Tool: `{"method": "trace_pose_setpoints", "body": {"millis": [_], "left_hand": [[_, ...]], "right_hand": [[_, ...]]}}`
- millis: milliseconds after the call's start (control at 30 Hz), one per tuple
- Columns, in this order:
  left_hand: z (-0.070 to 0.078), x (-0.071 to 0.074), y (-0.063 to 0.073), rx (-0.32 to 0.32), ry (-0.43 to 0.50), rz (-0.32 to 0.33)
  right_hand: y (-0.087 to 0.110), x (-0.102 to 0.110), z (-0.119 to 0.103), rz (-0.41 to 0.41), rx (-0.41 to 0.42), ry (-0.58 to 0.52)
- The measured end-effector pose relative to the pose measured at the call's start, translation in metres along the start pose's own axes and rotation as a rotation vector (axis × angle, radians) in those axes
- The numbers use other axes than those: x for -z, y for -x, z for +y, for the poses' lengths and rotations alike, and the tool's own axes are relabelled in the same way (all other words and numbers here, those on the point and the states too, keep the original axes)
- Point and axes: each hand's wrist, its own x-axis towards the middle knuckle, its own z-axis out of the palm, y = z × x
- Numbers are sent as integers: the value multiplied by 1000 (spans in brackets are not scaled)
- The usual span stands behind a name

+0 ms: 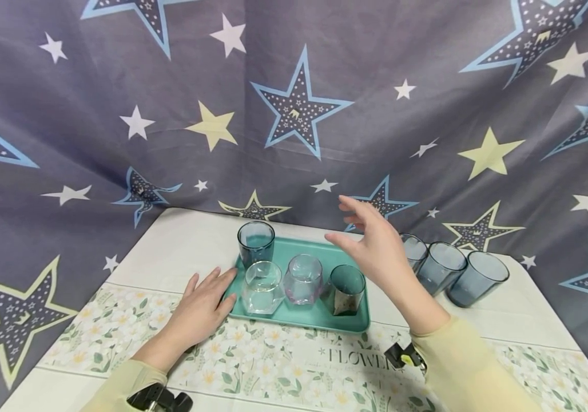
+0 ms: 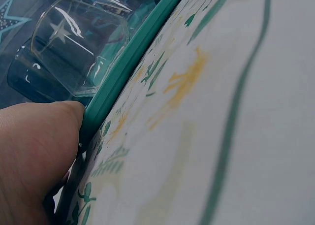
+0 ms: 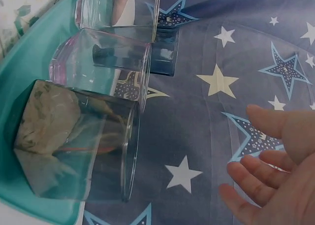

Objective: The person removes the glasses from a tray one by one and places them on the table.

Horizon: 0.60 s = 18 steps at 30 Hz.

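My left hand rests at the left edge of a teal tray, its thumb against the rim. On the tray stand a blue glass at the back left, a clear faceted glass in front of it, a pinkish glass in the middle and a dark teal glass at the right. Raised above the tray's right end, my right hand holds nothing; its thumb and fingers are spread apart. In the right wrist view the dark teal glass is nearest that hand.
Right of the tray, three blue-grey glasses stand in a row, the leftmost partly hidden by my right arm. A white cloth with a flowered band covers the table. A dark curtain with stars hangs behind.
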Motion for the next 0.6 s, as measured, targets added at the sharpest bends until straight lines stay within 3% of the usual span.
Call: {"method": "trace_pose_setpoints", "body": {"millis": [133, 600], "left_hand": [[-2, 0, 0, 0, -7, 0], [-1, 2, 0, 7, -8, -6]], "right_hand": [[-7, -7, -4, -50, -4, 11], [-18, -44, -20, -114, 31, -6]]}}
